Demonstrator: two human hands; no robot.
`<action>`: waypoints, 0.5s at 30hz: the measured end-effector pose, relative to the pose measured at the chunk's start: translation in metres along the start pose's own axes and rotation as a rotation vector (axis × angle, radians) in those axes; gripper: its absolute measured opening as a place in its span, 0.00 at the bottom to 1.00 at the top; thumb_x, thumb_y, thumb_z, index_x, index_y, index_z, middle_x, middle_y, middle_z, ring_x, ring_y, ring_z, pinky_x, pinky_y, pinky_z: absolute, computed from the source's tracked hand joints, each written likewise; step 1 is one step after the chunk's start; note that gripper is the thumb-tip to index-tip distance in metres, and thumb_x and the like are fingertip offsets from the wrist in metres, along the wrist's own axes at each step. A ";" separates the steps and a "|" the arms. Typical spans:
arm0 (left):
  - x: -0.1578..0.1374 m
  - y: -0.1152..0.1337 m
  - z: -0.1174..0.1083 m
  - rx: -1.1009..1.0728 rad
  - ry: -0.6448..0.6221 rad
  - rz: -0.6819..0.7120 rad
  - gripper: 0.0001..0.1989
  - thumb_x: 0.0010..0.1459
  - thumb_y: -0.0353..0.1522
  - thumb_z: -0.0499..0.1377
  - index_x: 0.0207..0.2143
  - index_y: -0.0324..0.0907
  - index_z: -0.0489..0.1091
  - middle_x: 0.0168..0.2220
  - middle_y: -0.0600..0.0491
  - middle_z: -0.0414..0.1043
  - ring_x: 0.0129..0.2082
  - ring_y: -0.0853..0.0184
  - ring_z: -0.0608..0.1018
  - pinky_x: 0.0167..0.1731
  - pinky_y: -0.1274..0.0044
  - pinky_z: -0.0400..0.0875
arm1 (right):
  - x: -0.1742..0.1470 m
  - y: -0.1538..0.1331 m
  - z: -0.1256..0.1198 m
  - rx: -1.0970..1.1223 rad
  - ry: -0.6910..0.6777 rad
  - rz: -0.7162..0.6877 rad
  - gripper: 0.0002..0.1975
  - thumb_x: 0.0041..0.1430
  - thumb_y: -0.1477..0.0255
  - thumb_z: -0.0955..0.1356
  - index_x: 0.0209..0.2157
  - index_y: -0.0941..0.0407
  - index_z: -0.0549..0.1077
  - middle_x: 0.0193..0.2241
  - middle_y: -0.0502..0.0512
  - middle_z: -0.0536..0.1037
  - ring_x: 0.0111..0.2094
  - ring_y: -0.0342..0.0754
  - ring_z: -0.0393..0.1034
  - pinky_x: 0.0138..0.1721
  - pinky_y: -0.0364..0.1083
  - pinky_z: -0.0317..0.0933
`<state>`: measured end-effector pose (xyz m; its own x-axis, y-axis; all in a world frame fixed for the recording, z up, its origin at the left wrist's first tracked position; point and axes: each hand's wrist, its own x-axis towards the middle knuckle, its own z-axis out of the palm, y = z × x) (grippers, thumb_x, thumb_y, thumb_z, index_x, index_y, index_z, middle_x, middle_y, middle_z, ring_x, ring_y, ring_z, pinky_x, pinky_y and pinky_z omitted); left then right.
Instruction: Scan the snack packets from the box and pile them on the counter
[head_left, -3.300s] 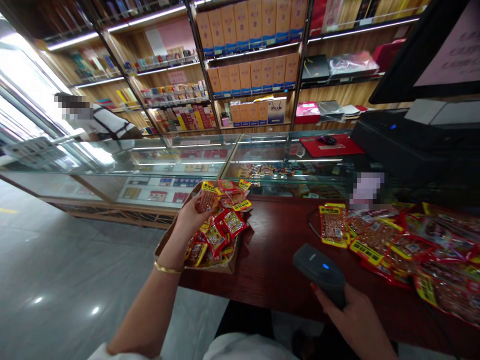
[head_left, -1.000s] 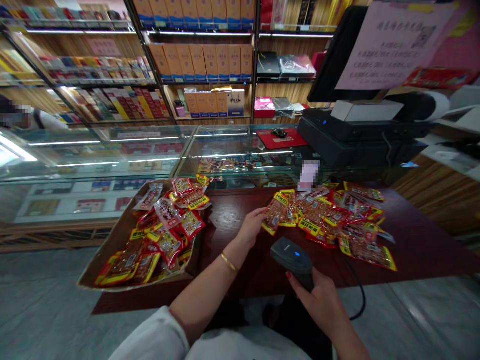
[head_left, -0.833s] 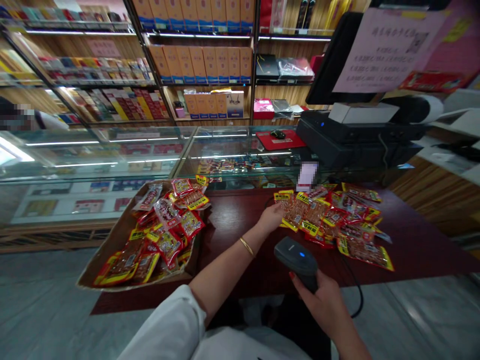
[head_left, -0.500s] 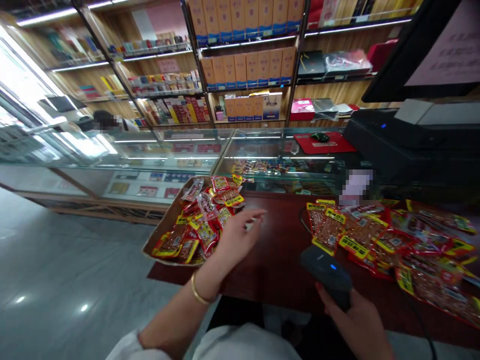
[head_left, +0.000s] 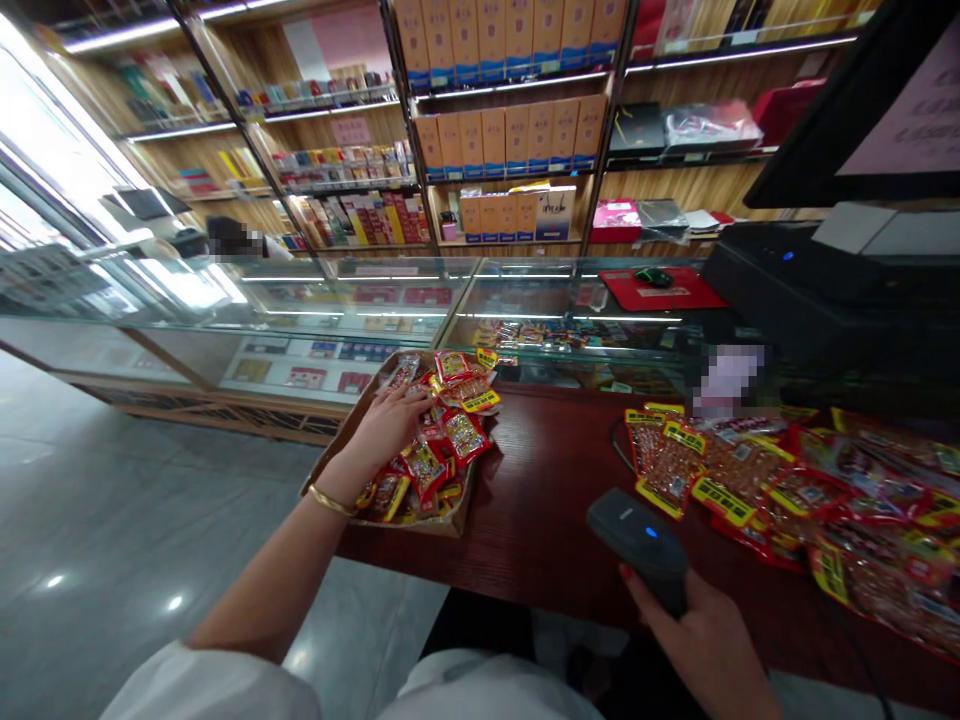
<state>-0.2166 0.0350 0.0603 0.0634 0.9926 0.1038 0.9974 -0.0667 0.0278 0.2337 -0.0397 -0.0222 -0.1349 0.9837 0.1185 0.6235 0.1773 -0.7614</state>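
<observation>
Lying palm down over the packs (head_left: 424,468) in the box (head_left: 456,522), the left hand (head_left: 386,430) has its fingers a little apart, pointing forward and to the right. I cannot tell if it grips a pack. The left arm slants up from the bottom left, with a gold band (head_left: 330,500) near the wrist and a white sleeve (head_left: 214,685) at the elbow.

The right hand (head_left: 697,620) is low and close to the body, wrapped around the handle of a scanner (head_left: 637,535). Its thumb lies along the left side and has a red nail. The scanner's head tips up to the left, over the table (head_left: 517,500), and a small blue light glows on top.

The box sits at the left end of the table, full of red and yellow packs. A big pile (head_left: 742,475) of packs lies on the right end, past the scanner.

Behind the table is a long glass case (head_left: 360,325). On it are a red mat (head_left: 697,292) with a mouse (head_left: 654,277). A black screen (head_left: 814,125) leans in at the top right. Farther back, boxes fill tall shelves, and a person (head_left: 232,240) is far off to the left.
</observation>
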 end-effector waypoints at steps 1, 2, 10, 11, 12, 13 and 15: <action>-0.002 0.001 -0.002 -0.005 -0.013 0.005 0.26 0.58 0.26 0.54 0.57 0.49 0.74 0.60 0.51 0.73 0.65 0.55 0.67 0.66 0.62 0.54 | -0.001 0.001 -0.001 -0.003 -0.003 0.006 0.14 0.59 0.59 0.68 0.38 0.52 0.81 0.32 0.58 0.86 0.36 0.59 0.84 0.37 0.48 0.75; -0.004 0.004 -0.006 -0.020 -0.020 0.005 0.25 0.58 0.26 0.54 0.55 0.49 0.76 0.59 0.50 0.75 0.63 0.56 0.70 0.64 0.63 0.57 | -0.001 0.002 -0.001 -0.006 -0.006 0.014 0.14 0.59 0.59 0.69 0.38 0.52 0.81 0.32 0.58 0.87 0.36 0.59 0.84 0.37 0.48 0.75; -0.030 0.106 -0.028 -1.112 0.307 -0.301 0.17 0.59 0.44 0.61 0.42 0.41 0.76 0.35 0.51 0.80 0.33 0.65 0.79 0.36 0.75 0.74 | -0.005 0.004 -0.007 -0.017 0.002 0.142 0.19 0.57 0.51 0.68 0.30 0.52 0.79 0.18 0.53 0.81 0.22 0.57 0.79 0.33 0.49 0.74; -0.029 0.124 -0.022 -1.316 0.262 -0.324 0.18 0.57 0.45 0.63 0.40 0.40 0.76 0.33 0.52 0.79 0.30 0.67 0.78 0.32 0.77 0.73 | -0.005 0.004 -0.008 -0.016 0.008 0.144 0.19 0.57 0.50 0.68 0.29 0.52 0.79 0.17 0.52 0.80 0.21 0.57 0.78 0.33 0.49 0.73; -0.027 0.141 -0.015 -1.479 0.205 -0.350 0.18 0.54 0.45 0.66 0.38 0.40 0.76 0.30 0.53 0.77 0.27 0.69 0.76 0.30 0.79 0.72 | -0.005 0.003 -0.009 -0.018 0.011 0.146 0.19 0.57 0.51 0.68 0.29 0.51 0.79 0.16 0.51 0.80 0.20 0.56 0.78 0.32 0.48 0.73; -0.025 0.157 -0.006 -1.598 0.151 -0.382 0.19 0.52 0.45 0.68 0.37 0.40 0.75 0.28 0.55 0.76 0.25 0.71 0.74 0.27 0.80 0.70 | -0.005 0.003 -0.010 -0.021 0.012 0.148 0.18 0.58 0.51 0.68 0.29 0.51 0.79 0.16 0.51 0.79 0.20 0.56 0.77 0.33 0.48 0.73; -0.021 0.181 0.011 -1.749 0.078 -0.452 0.18 0.48 0.43 0.71 0.34 0.39 0.75 0.27 0.56 0.74 0.23 0.73 0.72 0.26 0.81 0.69 | -0.005 0.003 -0.012 -0.027 0.018 0.139 0.18 0.58 0.52 0.68 0.30 0.52 0.79 0.17 0.51 0.80 0.21 0.55 0.78 0.34 0.48 0.73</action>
<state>-0.0375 0.0034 0.0525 -0.2266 0.9594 -0.1680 -0.2532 0.1086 0.9613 0.2458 -0.0440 -0.0175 -0.0326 0.9992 0.0248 0.6560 0.0401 -0.7537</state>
